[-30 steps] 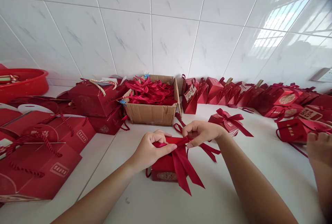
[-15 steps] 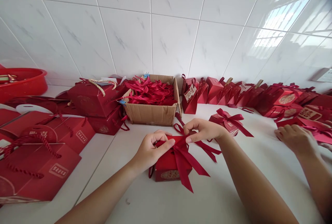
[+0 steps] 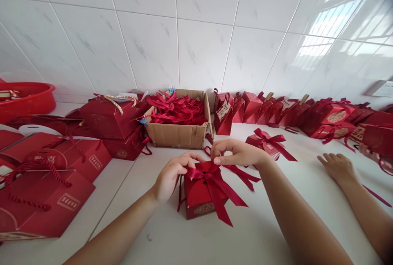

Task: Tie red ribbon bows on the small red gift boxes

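The left hand has its grip pinched on the left loop of a red satin ribbon bow, atop a red gift box upright on the white tabletop. The right hand bends its fingers at the bow's far side; whether its grip is closed on ribbon, I cannot tell. Behind stands a cardboard carton of loose red ribbons.

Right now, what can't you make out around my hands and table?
All in the head view:
Right grip: some fingertips, hidden behind thumb and forefinger.
Nearest bowed gift box: far side, hidden by its top.
Cardboard box: its floor, covered by ribbons.
Red basin: cut off by the left edge.
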The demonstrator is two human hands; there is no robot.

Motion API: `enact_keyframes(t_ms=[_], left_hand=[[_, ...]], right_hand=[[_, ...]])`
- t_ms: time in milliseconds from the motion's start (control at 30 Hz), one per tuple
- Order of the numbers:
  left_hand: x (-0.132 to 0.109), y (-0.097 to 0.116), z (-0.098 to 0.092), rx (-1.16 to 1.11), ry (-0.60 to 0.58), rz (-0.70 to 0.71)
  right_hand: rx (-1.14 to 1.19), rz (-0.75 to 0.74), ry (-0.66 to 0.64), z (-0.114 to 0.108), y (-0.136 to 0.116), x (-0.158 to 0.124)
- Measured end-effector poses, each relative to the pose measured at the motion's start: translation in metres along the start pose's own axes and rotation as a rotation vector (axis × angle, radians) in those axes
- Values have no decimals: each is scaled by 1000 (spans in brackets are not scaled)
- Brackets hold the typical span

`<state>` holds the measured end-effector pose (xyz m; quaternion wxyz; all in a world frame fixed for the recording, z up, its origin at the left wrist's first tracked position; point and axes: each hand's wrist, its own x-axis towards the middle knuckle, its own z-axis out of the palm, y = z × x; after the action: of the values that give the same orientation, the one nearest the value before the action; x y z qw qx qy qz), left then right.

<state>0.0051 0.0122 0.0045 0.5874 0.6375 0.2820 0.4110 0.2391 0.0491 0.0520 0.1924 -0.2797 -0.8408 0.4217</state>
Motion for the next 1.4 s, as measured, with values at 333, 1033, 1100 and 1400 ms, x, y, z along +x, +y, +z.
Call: enact_keyframes(t_ms=[333,1033,1100,1400], left_hand=[[1,6,5,136,89,-61],[-6,0,2,318,222,218],[-5,0,4,302,257,219],[-1,-4,2,342,424,338]], right_hand=[[-86,58,-2,-1,-7,-3],[-434,330,22,-2,-54,-39],[-422,325,-31,1,-59,-46],[-438,416,-25,-2,-54,-51]])
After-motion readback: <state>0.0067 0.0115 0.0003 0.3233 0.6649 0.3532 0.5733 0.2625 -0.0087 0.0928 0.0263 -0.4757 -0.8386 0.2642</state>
